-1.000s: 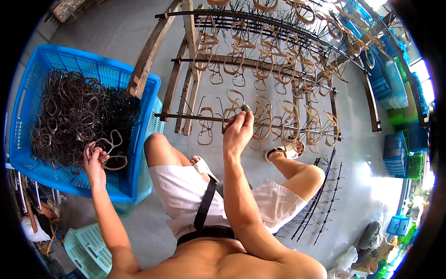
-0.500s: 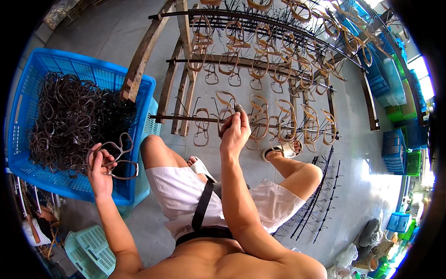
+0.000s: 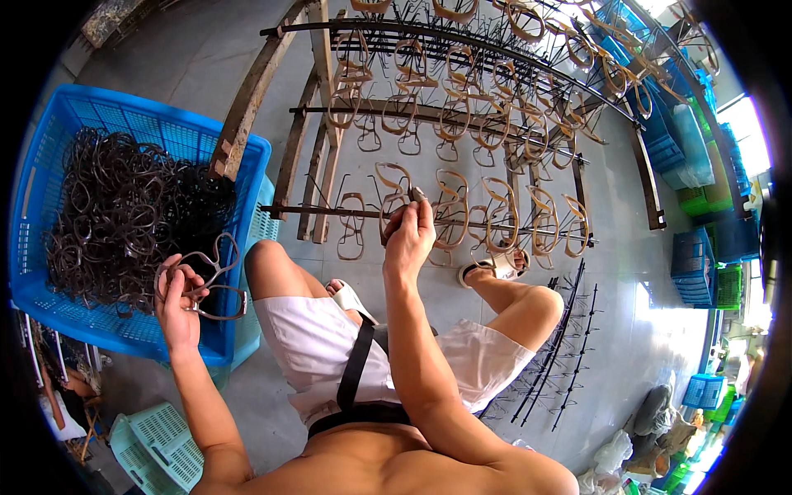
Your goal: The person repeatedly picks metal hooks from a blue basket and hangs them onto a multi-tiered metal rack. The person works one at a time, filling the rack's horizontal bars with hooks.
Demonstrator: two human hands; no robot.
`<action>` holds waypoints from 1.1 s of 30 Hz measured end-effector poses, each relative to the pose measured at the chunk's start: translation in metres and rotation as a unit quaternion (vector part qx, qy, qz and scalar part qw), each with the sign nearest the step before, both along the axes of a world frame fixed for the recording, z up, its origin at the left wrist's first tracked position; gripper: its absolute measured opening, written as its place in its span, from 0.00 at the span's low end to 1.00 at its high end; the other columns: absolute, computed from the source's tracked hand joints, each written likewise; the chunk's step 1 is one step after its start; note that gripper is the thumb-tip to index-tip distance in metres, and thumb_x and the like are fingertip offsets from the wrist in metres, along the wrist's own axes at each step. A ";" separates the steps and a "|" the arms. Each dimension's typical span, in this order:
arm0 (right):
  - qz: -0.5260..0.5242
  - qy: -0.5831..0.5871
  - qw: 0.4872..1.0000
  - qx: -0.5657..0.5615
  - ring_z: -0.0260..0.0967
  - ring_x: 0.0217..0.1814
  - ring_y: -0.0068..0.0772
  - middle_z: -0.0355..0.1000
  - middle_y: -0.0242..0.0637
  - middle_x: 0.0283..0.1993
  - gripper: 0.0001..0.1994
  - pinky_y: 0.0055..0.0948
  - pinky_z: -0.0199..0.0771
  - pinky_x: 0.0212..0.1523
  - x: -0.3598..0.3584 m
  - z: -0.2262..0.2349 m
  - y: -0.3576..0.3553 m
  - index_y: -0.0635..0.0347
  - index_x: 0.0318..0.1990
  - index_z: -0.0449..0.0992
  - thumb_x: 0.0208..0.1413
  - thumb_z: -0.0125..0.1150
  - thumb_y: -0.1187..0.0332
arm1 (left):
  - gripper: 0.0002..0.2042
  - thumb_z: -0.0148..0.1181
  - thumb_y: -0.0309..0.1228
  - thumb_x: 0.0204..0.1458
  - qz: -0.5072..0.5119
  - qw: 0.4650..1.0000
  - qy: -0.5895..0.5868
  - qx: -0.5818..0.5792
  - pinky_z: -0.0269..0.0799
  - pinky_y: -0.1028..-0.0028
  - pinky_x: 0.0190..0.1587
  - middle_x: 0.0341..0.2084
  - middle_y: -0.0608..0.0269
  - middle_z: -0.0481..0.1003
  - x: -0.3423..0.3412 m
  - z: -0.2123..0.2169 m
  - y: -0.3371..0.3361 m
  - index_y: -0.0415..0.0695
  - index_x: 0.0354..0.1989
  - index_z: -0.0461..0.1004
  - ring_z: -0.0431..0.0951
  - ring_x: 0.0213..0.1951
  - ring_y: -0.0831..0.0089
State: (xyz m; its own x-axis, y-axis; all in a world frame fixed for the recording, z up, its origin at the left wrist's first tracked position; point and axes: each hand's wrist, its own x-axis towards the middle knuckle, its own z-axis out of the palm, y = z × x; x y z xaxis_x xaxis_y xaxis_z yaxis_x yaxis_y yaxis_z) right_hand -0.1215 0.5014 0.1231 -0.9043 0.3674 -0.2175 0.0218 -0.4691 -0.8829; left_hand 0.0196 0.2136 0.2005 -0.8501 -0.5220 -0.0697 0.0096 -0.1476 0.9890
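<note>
Over the edge of a blue basket, my left hand (image 3: 176, 309) is closed around grey-brown eyeglass frames (image 3: 223, 266); their rims stick out past the fingers. Inside that blue basket (image 3: 49, 280) lies a tangled heap of dark brown eyeglass frames (image 3: 124, 198). At the rack's lowest rod (image 3: 330, 212), my right hand (image 3: 410, 239) pinches a tan eyeglass frame (image 3: 392, 175), whose upper part shows above the fingers. The fingers hide where that frame meets the rod. Beside it, more tan eyeglass frames (image 3: 451, 206) hang upright along the same rod.
A wooden rack (image 3: 256, 91) rises ahead, its higher rods (image 3: 363, 25) bearing wire prongs and more tan frames. Several loose pronged rods (image 3: 561, 346) lie on the floor at right. A pale green basket (image 3: 157, 445) sits lower left; blue crates (image 3: 695, 268) line the right side.
The rack, basket and legs have shifted slightly left in the picture. My right hand stays at the lowest rod; my left hand keeps the eyeglass frames at nearly the same spot.
</note>
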 end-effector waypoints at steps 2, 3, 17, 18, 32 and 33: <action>0.012 -0.004 1.000 0.000 0.51 0.16 0.12 0.60 0.24 0.18 0.08 0.16 0.50 0.14 0.000 0.001 0.002 0.60 0.31 0.66 0.62 0.43 0.68 | 0.14 0.47 0.31 0.58 -0.004 1.000 0.003 -0.002 0.71 0.81 0.29 0.32 0.67 0.70 0.001 -0.001 0.000 0.42 0.52 0.66 0.71 0.32 0.79; 0.010 -0.007 1.000 0.003 0.51 0.16 0.12 0.60 0.24 0.18 0.08 0.16 0.51 0.15 -0.001 0.001 0.003 0.60 0.31 0.66 0.62 0.43 0.68 | 0.14 0.47 0.31 0.58 -0.008 1.000 0.006 -0.004 0.71 0.81 0.29 0.32 0.66 0.70 0.000 -0.001 0.000 0.42 0.52 0.65 0.71 0.32 0.79; 0.016 -0.016 0.999 -0.031 0.53 0.16 0.12 0.63 0.25 0.20 0.09 0.16 0.52 0.15 0.002 0.005 0.002 0.59 0.31 0.67 0.63 0.43 0.68 | 0.14 0.47 0.31 0.58 -0.006 1.000 0.007 -0.009 0.72 0.80 0.30 0.32 0.65 0.70 -0.004 0.003 0.006 0.41 0.52 0.65 0.72 0.32 0.79; 0.020 -0.008 0.999 -0.043 0.53 0.16 0.12 0.62 0.25 0.20 0.09 0.16 0.52 0.15 0.003 0.003 0.002 0.58 0.31 0.67 0.63 0.43 0.68 | 0.14 0.47 0.31 0.58 -0.002 1.000 0.004 -0.010 0.72 0.80 0.30 0.32 0.65 0.70 -0.004 0.003 0.007 0.41 0.52 0.65 0.72 0.32 0.79; 0.034 0.022 0.977 0.210 0.54 0.15 0.16 0.61 0.28 0.15 0.11 0.21 0.55 0.16 0.017 -0.004 -0.028 0.63 0.29 0.66 0.63 0.44 0.67 | 0.14 0.46 0.30 0.58 -0.018 1.000 0.008 -0.007 0.71 0.81 0.29 0.32 0.65 0.70 -0.010 0.001 0.014 0.40 0.52 0.65 0.71 0.32 0.79; 0.034 0.031 0.973 0.227 0.54 0.15 0.17 0.61 0.29 0.15 0.11 0.22 0.55 0.16 0.017 -0.005 -0.030 0.64 0.29 0.66 0.63 0.44 0.68 | 0.14 0.46 0.29 0.58 -0.018 1.000 0.011 -0.008 0.72 0.80 0.29 0.32 0.64 0.70 -0.010 0.002 0.015 0.40 0.52 0.64 0.72 0.31 0.79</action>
State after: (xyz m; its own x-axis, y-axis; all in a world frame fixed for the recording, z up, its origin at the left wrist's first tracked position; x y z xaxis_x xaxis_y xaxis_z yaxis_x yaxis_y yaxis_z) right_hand -0.1045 0.4713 0.1177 -0.9359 0.3522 0.0085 -0.0200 -0.0293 -0.9994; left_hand 0.0092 0.2288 0.2021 -0.8697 -0.4917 -0.0431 0.0262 -0.1331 0.9908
